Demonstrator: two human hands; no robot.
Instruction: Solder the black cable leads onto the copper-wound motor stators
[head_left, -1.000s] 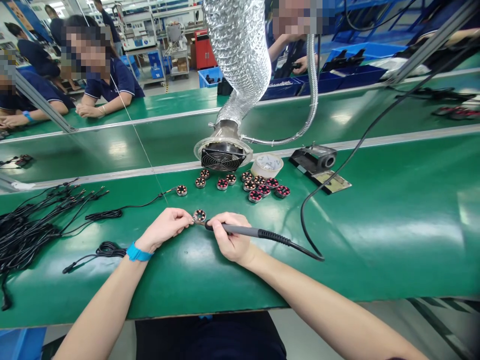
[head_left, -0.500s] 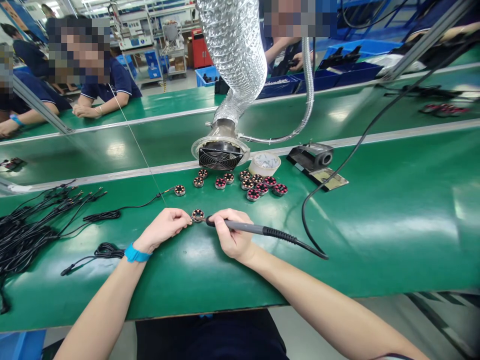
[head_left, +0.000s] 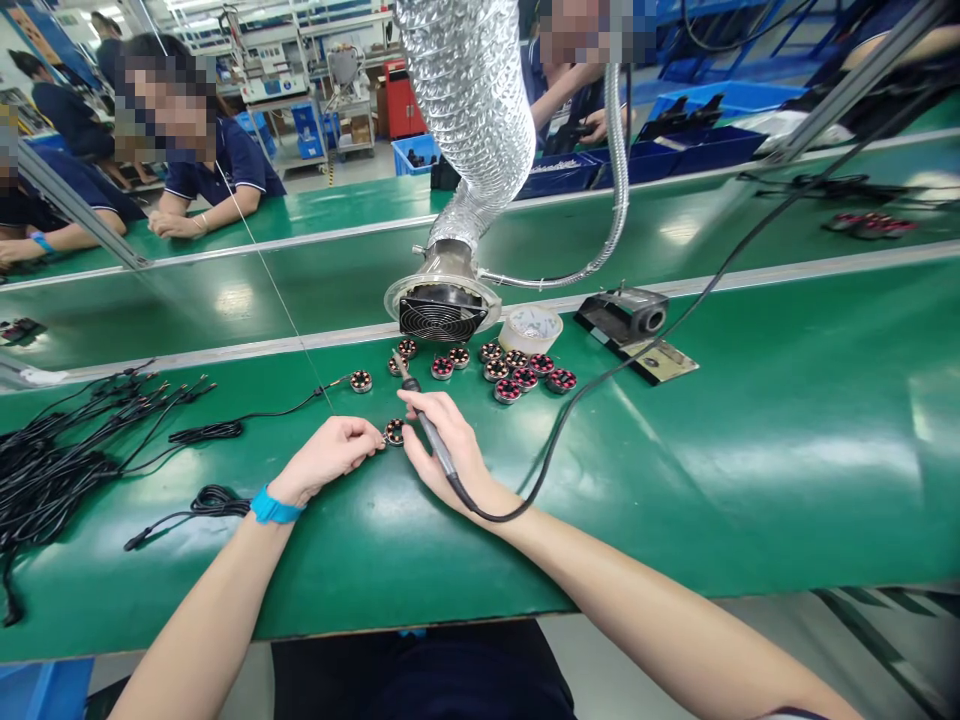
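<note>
the left hand [head_left: 330, 457], with a blue wristband [head_left: 274, 507] at the wrist, is resting on the green bench [head_left: 750, 450] with its fingers curled in and its fingertips pinching the left edge of a small round stator [head_left: 394, 432]; that stator is lying flat on the bench, right between the two hands and in front of the person; the right hand [head_left: 448, 447] is closed around a soldering iron [head_left: 421, 414], gripping it like a pen, with the iron's tip pointing up and away from the held stator, toward the row behind it; the iron's black cable [head_left: 600, 375] is looping out from under the right palm and running off to the upper right; a cluster of similar round stators [head_left: 517, 372] is sitting farther back on the bench, near a white tub [head_left: 531, 329]; just behind them a fume fan [head_left: 442, 310] is hanging at the end of a silver flexible duct [head_left: 469, 110]; an iron stand [head_left: 626, 318] is sitting to the right of the tub; a tangle of black wires [head_left: 82, 440] is lying well to the left; other people in dark blue shirts are sitting at the far benches.
</note>
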